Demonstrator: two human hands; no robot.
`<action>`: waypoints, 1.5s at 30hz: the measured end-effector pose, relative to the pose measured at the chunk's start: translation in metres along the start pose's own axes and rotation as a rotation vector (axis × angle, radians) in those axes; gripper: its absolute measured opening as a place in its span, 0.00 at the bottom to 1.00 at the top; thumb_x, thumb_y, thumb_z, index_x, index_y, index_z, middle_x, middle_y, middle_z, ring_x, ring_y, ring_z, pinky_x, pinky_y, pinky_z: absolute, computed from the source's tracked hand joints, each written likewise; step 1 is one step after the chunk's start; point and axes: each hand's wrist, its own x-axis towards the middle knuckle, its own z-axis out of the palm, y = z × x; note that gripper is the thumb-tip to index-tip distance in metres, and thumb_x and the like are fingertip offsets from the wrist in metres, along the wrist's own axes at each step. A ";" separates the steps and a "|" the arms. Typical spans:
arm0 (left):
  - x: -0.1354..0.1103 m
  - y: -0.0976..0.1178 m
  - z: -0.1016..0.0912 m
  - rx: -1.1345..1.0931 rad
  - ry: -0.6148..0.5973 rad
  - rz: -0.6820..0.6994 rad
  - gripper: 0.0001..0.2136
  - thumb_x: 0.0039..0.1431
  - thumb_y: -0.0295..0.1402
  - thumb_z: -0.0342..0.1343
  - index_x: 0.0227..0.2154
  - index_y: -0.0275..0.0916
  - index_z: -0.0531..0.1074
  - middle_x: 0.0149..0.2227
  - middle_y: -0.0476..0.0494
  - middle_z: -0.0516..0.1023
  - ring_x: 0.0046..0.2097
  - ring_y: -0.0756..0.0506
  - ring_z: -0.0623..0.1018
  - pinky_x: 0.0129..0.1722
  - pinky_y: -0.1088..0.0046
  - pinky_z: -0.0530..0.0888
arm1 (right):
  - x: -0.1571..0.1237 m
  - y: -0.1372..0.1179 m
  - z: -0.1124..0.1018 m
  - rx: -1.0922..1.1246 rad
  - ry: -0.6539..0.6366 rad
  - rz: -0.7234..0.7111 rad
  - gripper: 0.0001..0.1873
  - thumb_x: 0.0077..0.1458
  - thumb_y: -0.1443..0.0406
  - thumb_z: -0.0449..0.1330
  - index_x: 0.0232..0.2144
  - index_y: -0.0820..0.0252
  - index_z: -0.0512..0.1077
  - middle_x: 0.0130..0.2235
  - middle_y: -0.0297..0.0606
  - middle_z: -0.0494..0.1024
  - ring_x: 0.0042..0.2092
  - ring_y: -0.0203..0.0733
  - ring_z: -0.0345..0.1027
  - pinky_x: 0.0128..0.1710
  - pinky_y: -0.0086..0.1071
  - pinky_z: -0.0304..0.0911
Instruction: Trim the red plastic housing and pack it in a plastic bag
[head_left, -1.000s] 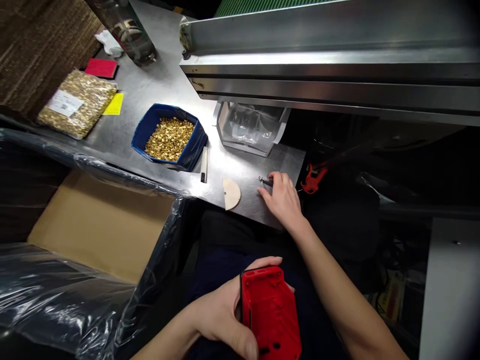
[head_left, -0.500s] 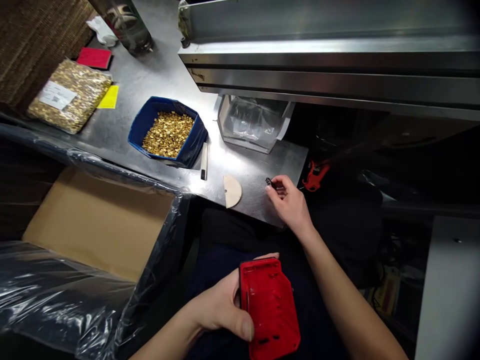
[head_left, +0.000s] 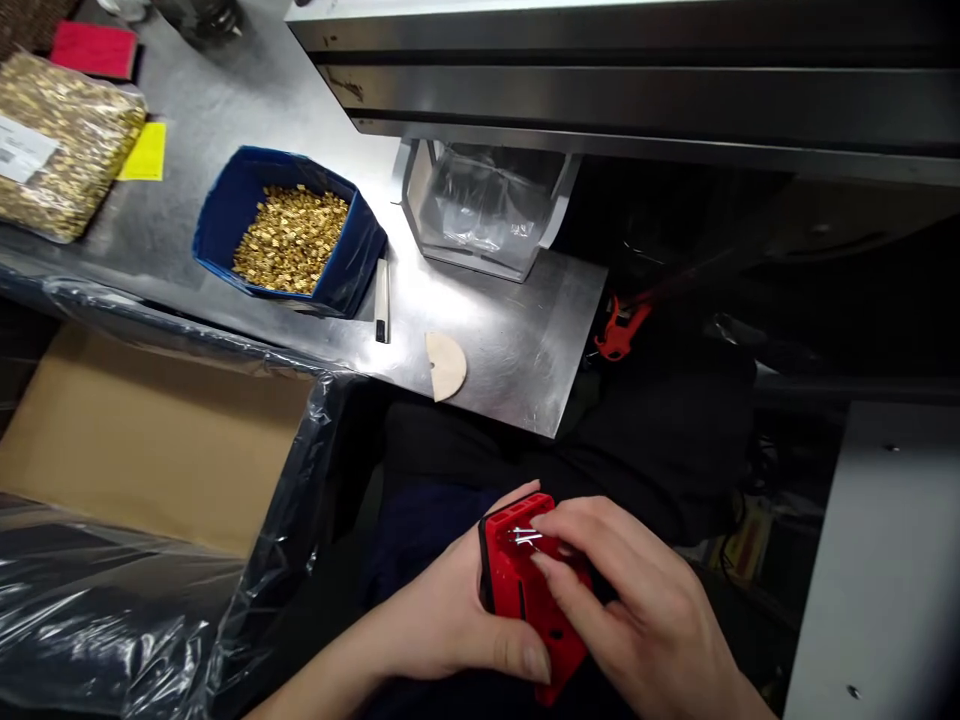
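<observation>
My left hand grips a red plastic housing with a black edge, thumb on its face and fingers behind it. The housing is tilted above my lap. At its upper end, my right hand pinches a small part with shiny metal prongs. Thumb and forefinger are on either side of it; my fingers hide much of the part, and I cannot tell whether it is seated in the housing. Beyond my hands, a pale half-round disc lies near the edge of the metal table.
A blue bin of small gold-coloured pieces stands left, beside a white-and-black stick. Further left lies a bag of similar pieces. A grey bin sits under a metal beam. At lower left is a plastic-lined box.
My right hand has come from the table's edge down to the red housing with the small part. The housing is tilted differently in my left hand. The view has shifted.
</observation>
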 end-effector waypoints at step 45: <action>0.004 -0.001 -0.011 0.154 -0.098 -0.015 0.56 0.49 0.47 0.75 0.71 0.41 0.43 0.62 0.30 0.72 0.62 0.30 0.73 0.68 0.42 0.56 | -0.005 0.004 0.004 -0.161 0.024 -0.199 0.21 0.63 0.75 0.58 0.57 0.64 0.70 0.47 0.48 0.80 0.46 0.48 0.74 0.45 0.41 0.75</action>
